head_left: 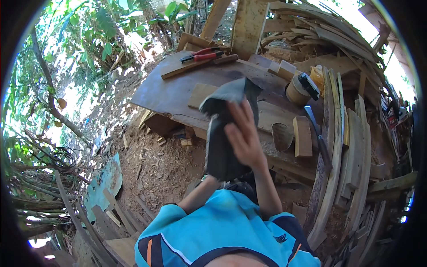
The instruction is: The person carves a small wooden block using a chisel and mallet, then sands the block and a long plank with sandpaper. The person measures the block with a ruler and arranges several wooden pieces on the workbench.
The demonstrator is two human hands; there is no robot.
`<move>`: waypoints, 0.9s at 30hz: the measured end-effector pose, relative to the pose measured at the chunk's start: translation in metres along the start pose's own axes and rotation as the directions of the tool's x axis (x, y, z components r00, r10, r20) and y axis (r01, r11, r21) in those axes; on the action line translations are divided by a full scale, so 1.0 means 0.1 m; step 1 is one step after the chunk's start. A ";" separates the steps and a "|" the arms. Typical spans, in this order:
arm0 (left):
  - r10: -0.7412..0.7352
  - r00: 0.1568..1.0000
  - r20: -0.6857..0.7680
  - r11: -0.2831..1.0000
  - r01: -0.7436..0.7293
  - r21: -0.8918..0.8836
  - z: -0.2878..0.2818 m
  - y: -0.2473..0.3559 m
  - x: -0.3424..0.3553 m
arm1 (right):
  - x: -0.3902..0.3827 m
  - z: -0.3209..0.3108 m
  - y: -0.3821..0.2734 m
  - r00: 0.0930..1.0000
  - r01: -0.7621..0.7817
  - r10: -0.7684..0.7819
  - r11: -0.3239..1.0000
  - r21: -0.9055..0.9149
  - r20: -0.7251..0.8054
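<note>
Blue shirt [213, 218] lay nearest cam., lower ctr. Dark sheet [224, 155], ctr. of frame, appeared light, floppy; best gripped by edges. R. hand [243, 140] was spread over it; L. hand [211, 180] mostly hidden, grip indeterminable.

The bench [155, 91] carried a round brown tub [294, 94] — left of it lay a wooden strip [179, 70] and a flat block [201, 95], on its near side a thicker block [303, 137].

A wide fisheye view looks down from the wearer's head, close above the blue shirt [213, 218] at the near edge, facing out across the desk [155, 91] toward plants [106, 38] far left.
</note>
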State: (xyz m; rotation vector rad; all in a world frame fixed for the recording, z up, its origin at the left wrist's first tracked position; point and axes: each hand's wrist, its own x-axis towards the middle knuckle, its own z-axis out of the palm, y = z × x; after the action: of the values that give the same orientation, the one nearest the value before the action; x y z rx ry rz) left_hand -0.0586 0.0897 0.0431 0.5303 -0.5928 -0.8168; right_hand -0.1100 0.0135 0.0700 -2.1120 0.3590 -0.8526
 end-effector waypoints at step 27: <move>-0.053 0.996 -0.067 0.993 0.060 0.107 -0.22 -0.15 -0.18 | 0.04 0.04 0.05 0.990 0.124 -0.116 0.986 0.114 -0.076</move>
State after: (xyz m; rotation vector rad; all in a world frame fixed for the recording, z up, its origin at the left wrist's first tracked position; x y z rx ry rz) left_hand -0.0613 0.0998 0.0134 0.6728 -0.5673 -0.8212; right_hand -0.1037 0.0107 0.0658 -2.0136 0.2132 -0.9948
